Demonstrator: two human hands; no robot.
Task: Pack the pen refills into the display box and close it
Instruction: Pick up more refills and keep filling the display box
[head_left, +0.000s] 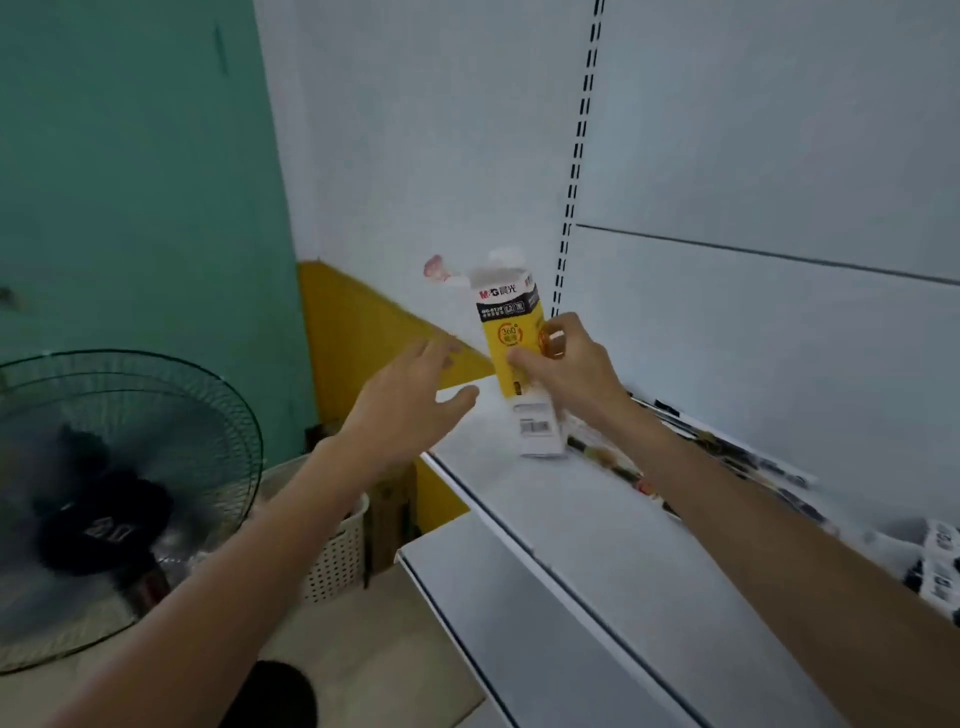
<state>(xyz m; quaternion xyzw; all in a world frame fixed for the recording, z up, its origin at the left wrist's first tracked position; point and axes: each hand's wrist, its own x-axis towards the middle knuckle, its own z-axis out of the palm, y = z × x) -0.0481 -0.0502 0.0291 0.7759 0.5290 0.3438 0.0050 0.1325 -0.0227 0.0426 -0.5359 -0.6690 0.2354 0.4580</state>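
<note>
progress: early, can't see inside | display box (511, 338) top flap open, tilted, gripped by right hand (566, 364) | left hand (410, 400) spread wide, empty, at box's 8 o'clock | pen refills (769, 467) loose on shelf (571, 545) at 4 o'clock | todo: fill, close

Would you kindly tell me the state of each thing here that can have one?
display box: top flap open, tilted, held.
right hand: grips the display box.
left hand: open, fingers spread, apart from the box.
pen refills: loose on the shelf, not yet packed.
fan: blurred; cannot tell whether it runs.
</note>
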